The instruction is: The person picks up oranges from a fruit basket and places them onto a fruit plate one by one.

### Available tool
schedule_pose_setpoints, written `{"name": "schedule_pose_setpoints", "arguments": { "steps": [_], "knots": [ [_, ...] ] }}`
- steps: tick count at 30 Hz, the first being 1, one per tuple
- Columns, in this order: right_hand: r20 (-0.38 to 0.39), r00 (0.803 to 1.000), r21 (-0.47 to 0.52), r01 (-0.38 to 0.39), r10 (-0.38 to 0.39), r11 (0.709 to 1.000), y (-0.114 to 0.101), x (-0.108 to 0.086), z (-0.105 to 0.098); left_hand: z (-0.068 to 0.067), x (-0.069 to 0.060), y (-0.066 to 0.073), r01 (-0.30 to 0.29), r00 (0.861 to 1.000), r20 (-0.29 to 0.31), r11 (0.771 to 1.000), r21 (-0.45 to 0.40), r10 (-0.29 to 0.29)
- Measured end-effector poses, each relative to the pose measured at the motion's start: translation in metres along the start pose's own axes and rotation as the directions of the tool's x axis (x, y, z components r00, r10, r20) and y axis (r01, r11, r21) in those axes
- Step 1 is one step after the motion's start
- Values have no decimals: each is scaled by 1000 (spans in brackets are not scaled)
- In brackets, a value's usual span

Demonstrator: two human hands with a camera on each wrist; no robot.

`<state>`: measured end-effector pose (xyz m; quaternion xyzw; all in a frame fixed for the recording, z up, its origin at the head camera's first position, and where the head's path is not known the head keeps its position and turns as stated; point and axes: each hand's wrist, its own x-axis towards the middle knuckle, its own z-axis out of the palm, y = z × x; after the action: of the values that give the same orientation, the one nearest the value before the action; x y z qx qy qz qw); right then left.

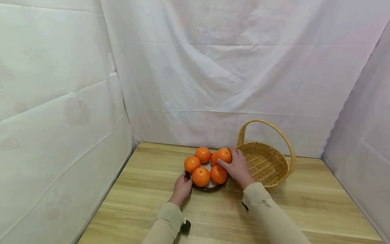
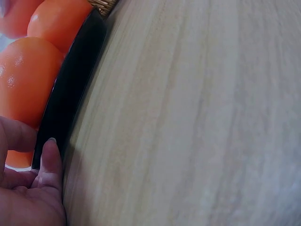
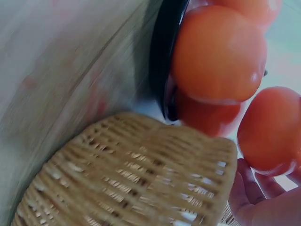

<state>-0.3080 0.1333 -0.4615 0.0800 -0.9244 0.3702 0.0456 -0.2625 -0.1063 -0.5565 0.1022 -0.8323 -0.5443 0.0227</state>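
Observation:
Several oranges (image 1: 201, 177) sit on a round plate (image 1: 208, 188) with a dark raised rim and a pale inside. At the plate's near left side, my left hand (image 1: 182, 188) pinches the rim; in the left wrist view the thumb (image 2: 51, 157) lies on the outer wall and a finger reaches over the edge. My right hand (image 1: 239, 167) holds one orange (image 1: 224, 155) above the plate's right side, partly covering another orange (image 1: 214, 158) behind it. From the right wrist, the held orange (image 3: 270, 132) appears apart from the plate, with fingers curled under it.
A wicker basket (image 1: 281, 164) with a tall arched handle (image 1: 275, 128) stands right of the plate, close to my right forearm. The wooden tabletop (image 1: 134, 189) meets white cloth walls at the left, back and right.

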Motion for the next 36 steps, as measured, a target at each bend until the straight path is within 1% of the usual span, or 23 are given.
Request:
{"name": "schedule_pose_setpoints", "arguments": {
  "steps": [9,11,18,20,25,30,36],
  "knots": [
    [42,999,-16,16,-16,1000,-14,2,14,-1,0,0,-7,1000,-1,1000,4,7],
    [39,999,-10,23,-22,1000,-17,2,16,-1,0,1,-12,1000,2,1000,5,12],
    [24,999,35,38,-39,999,-24,4,26,-3,-2,2,1,1000,0,1000,-4,-1],
    [20,999,45,40,-41,998,-25,4,29,-3,-3,3,-7,1000,0,1000,-4,7],
    [20,999,54,26,-27,998,-29,3,36,-2,-3,2,-11,1000,9,1000,-7,11],
    [21,999,60,29,-30,998,-35,3,40,-1,-2,2,-15,1000,5,1000,-15,15],
    [17,998,40,54,-55,998,-38,4,46,-1,-2,1,-24,1000,-6,1000,-5,24]
  ]
}}
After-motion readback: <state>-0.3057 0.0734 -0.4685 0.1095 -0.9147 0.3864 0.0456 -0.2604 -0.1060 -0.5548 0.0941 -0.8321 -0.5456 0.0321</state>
